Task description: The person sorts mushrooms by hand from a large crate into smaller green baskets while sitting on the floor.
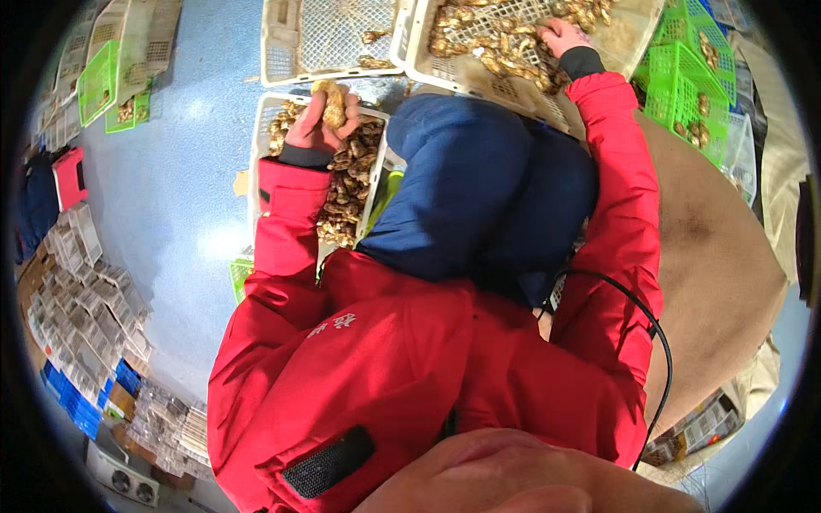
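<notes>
My left hand holds a pale yellow-brown, knobbly mushroom-like or root-like piece between thumb and fingers. It is raised over a white plastic crate heaped with darker brown pieces, beside my left leg. Farther forward, my right hand reaches down among golden-brown pieces in a larger white mesh crate. Its fingertips touch the pieces there; whether they grip one is hidden. To the left of that crate, another white mesh crate has a few pieces at its right side.
Green baskets with some pieces stand at the far right, past a brown surface. More green baskets and white crates are at upper left. Stacked clear packages line the left. A black cable hangs beside my right arm.
</notes>
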`<state>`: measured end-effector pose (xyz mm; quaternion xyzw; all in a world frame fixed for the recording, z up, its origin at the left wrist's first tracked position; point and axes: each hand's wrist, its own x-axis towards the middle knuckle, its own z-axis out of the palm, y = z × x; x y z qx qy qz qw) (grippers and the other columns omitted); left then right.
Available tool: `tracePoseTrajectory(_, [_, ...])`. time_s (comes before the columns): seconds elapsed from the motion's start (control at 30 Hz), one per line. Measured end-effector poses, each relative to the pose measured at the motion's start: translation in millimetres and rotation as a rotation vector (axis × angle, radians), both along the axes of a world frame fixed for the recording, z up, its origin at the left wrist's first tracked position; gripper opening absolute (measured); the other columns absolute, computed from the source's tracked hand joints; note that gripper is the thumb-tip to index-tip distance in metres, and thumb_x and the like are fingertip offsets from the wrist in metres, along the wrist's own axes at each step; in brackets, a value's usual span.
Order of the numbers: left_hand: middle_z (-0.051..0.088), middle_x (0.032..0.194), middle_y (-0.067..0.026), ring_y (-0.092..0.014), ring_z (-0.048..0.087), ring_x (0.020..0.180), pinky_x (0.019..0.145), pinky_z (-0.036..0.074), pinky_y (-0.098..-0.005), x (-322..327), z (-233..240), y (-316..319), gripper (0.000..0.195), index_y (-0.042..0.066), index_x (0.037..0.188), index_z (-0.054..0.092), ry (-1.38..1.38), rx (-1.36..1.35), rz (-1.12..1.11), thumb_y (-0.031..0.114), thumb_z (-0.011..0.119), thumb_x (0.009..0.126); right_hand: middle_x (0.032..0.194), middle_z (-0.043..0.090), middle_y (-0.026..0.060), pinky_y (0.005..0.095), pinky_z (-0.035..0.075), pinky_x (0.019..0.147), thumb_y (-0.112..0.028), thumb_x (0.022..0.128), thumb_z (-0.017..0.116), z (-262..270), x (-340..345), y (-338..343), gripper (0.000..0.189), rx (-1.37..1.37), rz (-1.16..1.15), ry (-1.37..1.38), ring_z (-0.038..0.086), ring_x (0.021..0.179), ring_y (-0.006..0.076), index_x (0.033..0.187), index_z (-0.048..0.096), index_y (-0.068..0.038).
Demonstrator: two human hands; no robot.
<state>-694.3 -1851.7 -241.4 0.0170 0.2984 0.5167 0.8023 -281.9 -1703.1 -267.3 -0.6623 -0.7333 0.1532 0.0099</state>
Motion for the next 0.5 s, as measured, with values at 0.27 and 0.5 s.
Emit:
tracePoseTrajectory(0.27, [0.049, 0.096, -0.0049, -0.02, 0.047, 0.086, 0.072, 0.042, -0.0313, -128.7, -122.2, -175.7, 0.032, 0.003, 0.098, 0.046, 0.34, -0.262, -0.177, 0.015, 0.057, 0.071, 0.098, 0.052, 0.0123, 0.0342, 0.037, 0.079, -0.04, 0.068, 0.045, -16.8, 12.7, -16.7, 0.043, -0.3, 0.202, 0.023, 0.048, 0.093, 0.0281, 0.101, 0.051, -0.013])
tracePoseTrajectory(0.5, [0.049, 0.088, -0.0067, -0.018, 0.048, 0.077, 0.064, 0.041, -0.0281, -138.8, -191.6, -289.6, 0.028, 0.001, 0.097, 0.045, 0.278, -0.501, -0.008, 0.014, 0.051, 0.073, 0.099, 0.053, 0.0127, 0.0338, 0.037, 0.079, -0.045, 0.069, 0.046, -40.6, -19.4, -31.0, 0.045, -0.328, 0.156, -0.345, 0.048, 0.093, 0.0261, 0.102, 0.051, -0.014])
